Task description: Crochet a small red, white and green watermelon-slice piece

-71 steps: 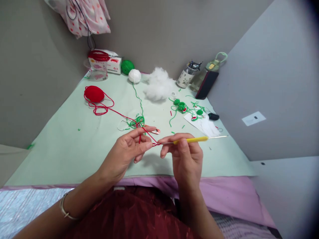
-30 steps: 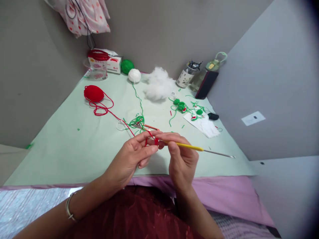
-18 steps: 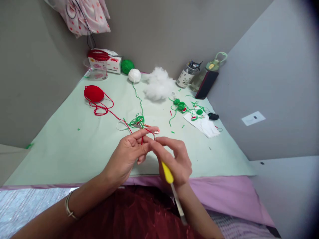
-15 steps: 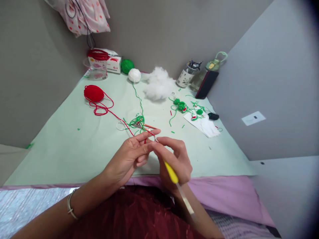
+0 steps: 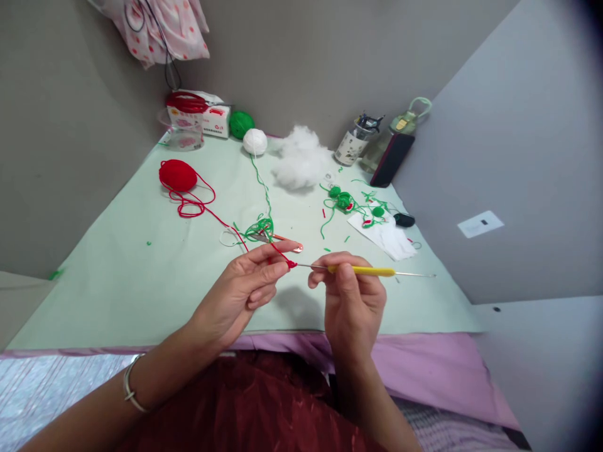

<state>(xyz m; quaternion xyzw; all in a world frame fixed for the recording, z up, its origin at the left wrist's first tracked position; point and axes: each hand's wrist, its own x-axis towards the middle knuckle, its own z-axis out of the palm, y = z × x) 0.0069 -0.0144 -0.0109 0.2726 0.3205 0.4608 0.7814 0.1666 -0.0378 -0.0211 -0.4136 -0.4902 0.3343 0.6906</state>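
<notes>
My left hand (image 5: 245, 289) pinches a small knot of red yarn (image 5: 291, 264) between thumb and fingers, with the strand running over my forefinger. That strand leads back across the table to a red yarn ball (image 5: 178, 175) at the far left. My right hand (image 5: 351, 295) is closed on a yellow-handled crochet hook (image 5: 362, 270), held level, its metal tip in the red knot at my left fingertips. Both hands hover over the near edge of the pale green table (image 5: 141, 270).
Scissors lie in a tangle of green yarn (image 5: 260, 230) just beyond my left hand. Farther back are a white yarn ball (image 5: 255, 141), a green ball (image 5: 242, 124), white stuffing (image 5: 301, 160), small green crocheted pieces (image 5: 343, 201), a white cloth (image 5: 389, 237), a jar (image 5: 352, 145), a dark phone (image 5: 392, 159).
My right hand has swung the hook from pointing down toward my lap back to level, handle end to the right, and drawn slightly away from my left hand. The red knot stays pinched.
</notes>
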